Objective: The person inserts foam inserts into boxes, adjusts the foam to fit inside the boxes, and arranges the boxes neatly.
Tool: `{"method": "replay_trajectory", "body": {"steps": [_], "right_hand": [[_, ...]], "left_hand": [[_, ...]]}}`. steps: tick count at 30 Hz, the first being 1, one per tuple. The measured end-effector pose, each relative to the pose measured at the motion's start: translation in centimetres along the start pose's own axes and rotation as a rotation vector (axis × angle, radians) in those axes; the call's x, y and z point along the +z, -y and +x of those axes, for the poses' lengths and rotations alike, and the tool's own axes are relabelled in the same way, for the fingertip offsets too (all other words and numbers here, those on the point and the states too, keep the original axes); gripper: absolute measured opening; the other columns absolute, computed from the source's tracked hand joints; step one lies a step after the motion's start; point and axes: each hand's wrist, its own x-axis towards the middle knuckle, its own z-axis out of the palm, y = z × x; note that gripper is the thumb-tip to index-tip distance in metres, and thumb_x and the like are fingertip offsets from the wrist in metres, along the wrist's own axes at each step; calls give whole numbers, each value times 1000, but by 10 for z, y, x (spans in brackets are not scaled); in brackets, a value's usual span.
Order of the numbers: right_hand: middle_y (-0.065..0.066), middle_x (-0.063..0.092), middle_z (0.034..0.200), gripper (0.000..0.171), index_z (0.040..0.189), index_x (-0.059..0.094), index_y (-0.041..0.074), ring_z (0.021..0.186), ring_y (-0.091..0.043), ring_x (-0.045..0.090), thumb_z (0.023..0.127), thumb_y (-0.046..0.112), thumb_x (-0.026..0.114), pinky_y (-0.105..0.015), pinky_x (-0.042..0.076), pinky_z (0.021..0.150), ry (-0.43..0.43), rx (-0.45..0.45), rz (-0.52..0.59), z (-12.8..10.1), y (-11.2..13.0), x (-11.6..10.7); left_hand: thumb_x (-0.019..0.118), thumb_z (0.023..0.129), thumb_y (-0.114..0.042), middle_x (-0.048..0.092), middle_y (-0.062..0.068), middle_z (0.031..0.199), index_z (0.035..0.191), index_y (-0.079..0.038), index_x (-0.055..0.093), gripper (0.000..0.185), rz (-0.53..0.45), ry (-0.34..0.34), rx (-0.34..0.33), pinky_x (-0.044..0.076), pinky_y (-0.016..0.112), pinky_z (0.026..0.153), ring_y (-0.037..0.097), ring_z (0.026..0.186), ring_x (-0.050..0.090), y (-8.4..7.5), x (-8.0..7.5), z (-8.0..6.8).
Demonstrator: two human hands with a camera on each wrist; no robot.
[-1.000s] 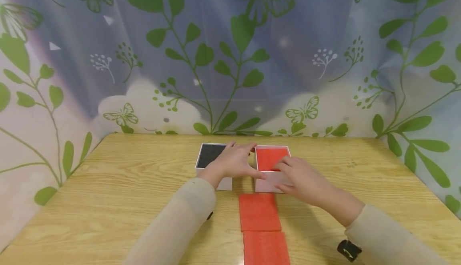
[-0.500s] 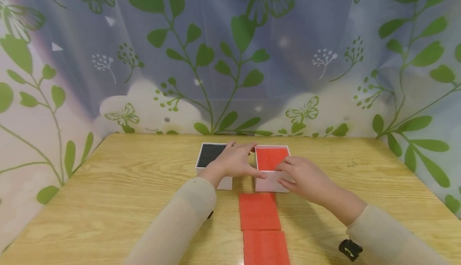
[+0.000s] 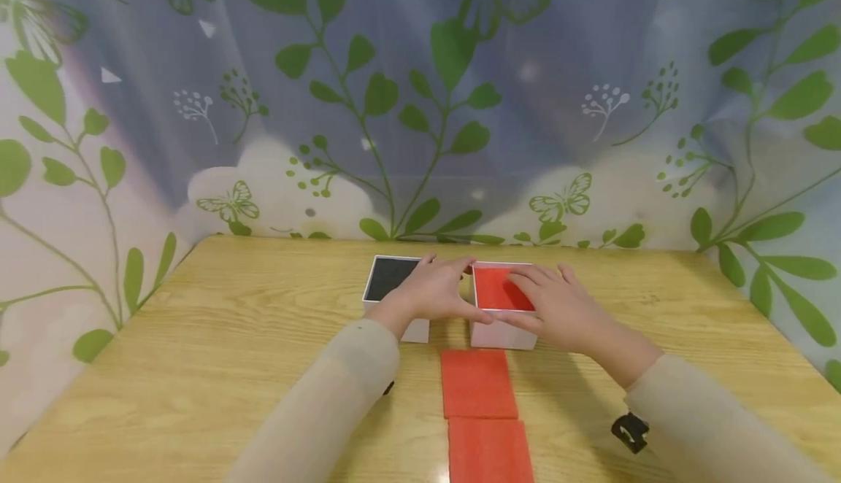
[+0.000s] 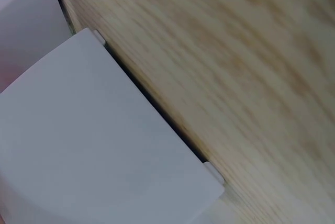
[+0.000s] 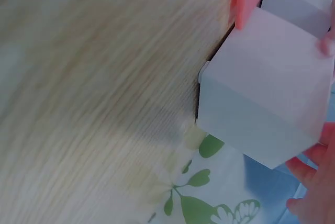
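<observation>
In the head view my left hand [image 3: 436, 290] holds the right-hand white box [image 3: 502, 335] from its left side. The thumb lies at the front rim, and a fingertip reaches the back left corner. My right hand [image 3: 561, 308] comes from the right. Its fingers extend over the red surface [image 3: 493, 287] inside that box, and its thumb lies along the front near my left thumb. The fingers hide part of the red. In the right wrist view the fingertips are near the top edge of the white box [image 5: 261, 88].
Left of that box stands a second white box [image 3: 415, 331] with a dark inside [image 3: 388, 279], partly behind my left hand. Two red squares [image 3: 478, 384] lie in a row on the wooden table [image 3: 263, 337] in front. A patterned curtain [image 3: 420, 140] hangs behind.
My right hand has moved from the box's right front corner farther left, its fingers now spread over the red. The left hand keeps its place at the box. The head view has shifted slightly.
</observation>
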Motion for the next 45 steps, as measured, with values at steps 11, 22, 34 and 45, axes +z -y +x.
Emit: {"method": "replay_trajectory", "body": {"steps": [11,22,34,45], "right_hand": [[-16,44,137,86,136,46,2,127,-38,36,82,68,48,-65,9,104,3,38,10,9,-11,12],[-15,48,133,87,134,48,-1,125,-34,39,81,69,50,-62,3,106,7,22,-197,5,-17,8],[-7,64,108,42,103,67,5,104,-28,56,77,37,75,-64,14,103,-124,-99,-251,-15,-10,0],[-2,65,91,22,89,69,9,91,-25,60,73,19,80,-63,20,102,-246,-177,-203,-24,-7,2]], "left_hand": [[62,69,-72,50,-4,134,147,-13,27,104,22,6,13,5,43,112,12,122,47,0,2,4],[65,69,-69,52,-4,132,147,-14,28,103,2,-6,3,4,42,112,12,120,48,2,0,3],[67,68,-68,52,-5,132,147,-14,29,103,-14,-15,3,4,41,112,12,120,48,-1,3,2],[67,69,-67,52,-4,132,146,-14,30,102,-26,-13,-2,4,41,112,12,121,47,-2,1,0]]}}
